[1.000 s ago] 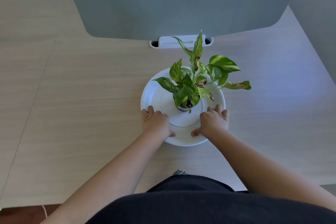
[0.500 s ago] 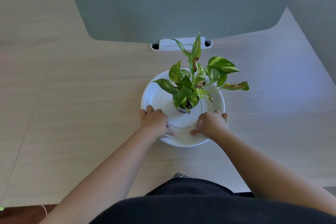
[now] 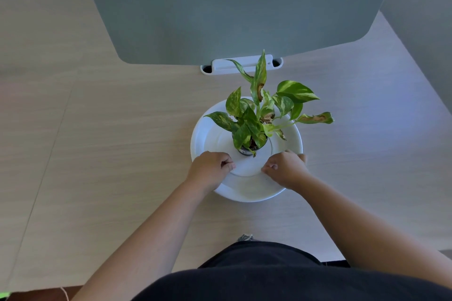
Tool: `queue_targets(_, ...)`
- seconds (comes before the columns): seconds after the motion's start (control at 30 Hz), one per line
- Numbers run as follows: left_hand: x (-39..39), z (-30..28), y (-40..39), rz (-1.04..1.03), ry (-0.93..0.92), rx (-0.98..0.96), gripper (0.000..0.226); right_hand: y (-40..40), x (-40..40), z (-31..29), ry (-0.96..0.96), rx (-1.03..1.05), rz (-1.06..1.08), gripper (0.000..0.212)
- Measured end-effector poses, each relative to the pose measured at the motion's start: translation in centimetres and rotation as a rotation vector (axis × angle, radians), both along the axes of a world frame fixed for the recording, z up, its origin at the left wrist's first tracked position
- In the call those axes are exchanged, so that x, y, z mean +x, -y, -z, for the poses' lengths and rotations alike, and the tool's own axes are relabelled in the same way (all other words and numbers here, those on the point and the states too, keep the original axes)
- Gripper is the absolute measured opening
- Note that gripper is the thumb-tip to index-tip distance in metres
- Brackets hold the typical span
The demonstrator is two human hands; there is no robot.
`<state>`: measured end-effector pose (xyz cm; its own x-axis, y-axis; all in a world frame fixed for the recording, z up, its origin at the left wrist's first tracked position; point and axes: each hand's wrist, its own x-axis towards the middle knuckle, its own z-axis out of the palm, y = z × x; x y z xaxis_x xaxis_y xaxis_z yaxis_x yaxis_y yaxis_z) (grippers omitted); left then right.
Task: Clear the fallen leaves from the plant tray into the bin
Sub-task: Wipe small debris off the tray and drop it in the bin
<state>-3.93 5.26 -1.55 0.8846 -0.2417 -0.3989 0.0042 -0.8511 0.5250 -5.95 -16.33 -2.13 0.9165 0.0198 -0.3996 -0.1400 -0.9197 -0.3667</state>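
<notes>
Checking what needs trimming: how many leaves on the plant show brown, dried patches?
3: the tall upright leaf at the back, the curled leaf reaching right past the tray, and a shrivelled one at the centre. Foliage may hide others.

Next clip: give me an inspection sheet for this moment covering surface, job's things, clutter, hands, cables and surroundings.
Surface: light wood-grain desk, bare around the tray.
Job's things: round white plant tray holding a small potted plant; several of its leaves have brown patches. No loose fallen leaves can be made out on the tray. Bin: nothing seen.
Clutter: nothing seen.
Hands: left hand and right hand curled on the tray's near part, either side of the pot; whether they pinch anything cannot be told.
Cables: a thin cord at the bottom edge, off the desk.
Surroundings: grey divider panel in a white clamp behind the plant.
</notes>
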Motion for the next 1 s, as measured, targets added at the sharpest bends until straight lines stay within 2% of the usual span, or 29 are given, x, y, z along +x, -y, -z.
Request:
queue_targets(0.2, -2.3, -0.3, 2.3, -0.161, -0.056, -0.309, 0.017, 2.3, -1.0, -1.3, 0.098, 0.078, 0.108, 0.018)
queue_targets(0.33, -4.0, -0.3, 4.6, -0.333, -0.246, -0.581, 0.012, 4.3, -3.0, -1.9, 0.082, 0.261, 0.150, 0.011)
queue_targets(0.4, -4.8, -0.6, 5.7, -0.349, -0.299, -0.649, 0.011, 5.5, -4.5, -2.0, 0.090, 0.365, 0.231, 0.010)
queue_targets(0.57, -6.9, -1.1, 10.6, -0.233, -0.392, -0.702, 0.006, 9.0, -9.4, -1.8, 0.101, 0.487, 0.415, 0.011)
queue_targets(0.67, -9.1, -1.2, 15.9, -0.075, -0.462, -0.686, 0.005, 12.5, -13.3, -1.3, 0.102, 0.554, 0.546, 0.018)
queue_targets(0.8, -13.0, -1.1, 23.0, 0.161, -0.547, -0.635, 0.005, 17.3, -19.6, -0.5, 0.130, 0.662, 0.860, 0.014)
queue_targets(1.0, -18.2, 0.4, 32.2, 0.435, -0.627, -0.489, 0.013, 22.7, -29.3, -0.2, 0.206, 0.713, 1.283, 0.011)
